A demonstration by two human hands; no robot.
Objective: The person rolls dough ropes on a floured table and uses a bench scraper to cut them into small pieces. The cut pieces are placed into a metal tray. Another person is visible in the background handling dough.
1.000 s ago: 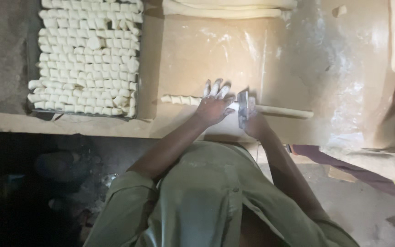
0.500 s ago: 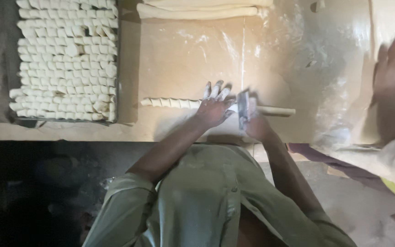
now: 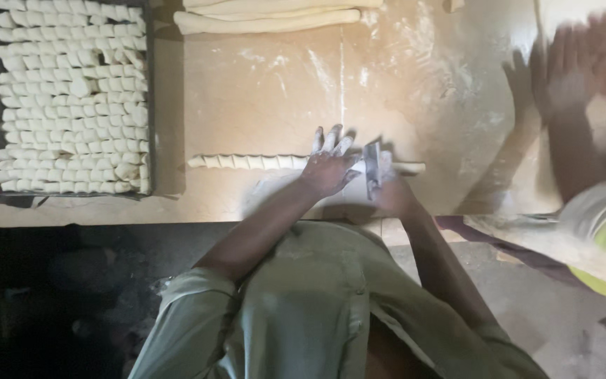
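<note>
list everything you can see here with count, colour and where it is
dough rope: one, pale cream, lying across the table middle, its left part already scored into pieces
cut dough pieces: many, pale cream, packed in rows on the tray
tray: one, dark, upper left
long dough rolls: a few, pale, top edge of the table
table: one, tan, floury
co-worker's hands: two, blurred, upper right
cutter: one, metal, upright on the rope
left hand: floury, fingers spread, pressing the rope
right hand: gripping the cutter
</note>
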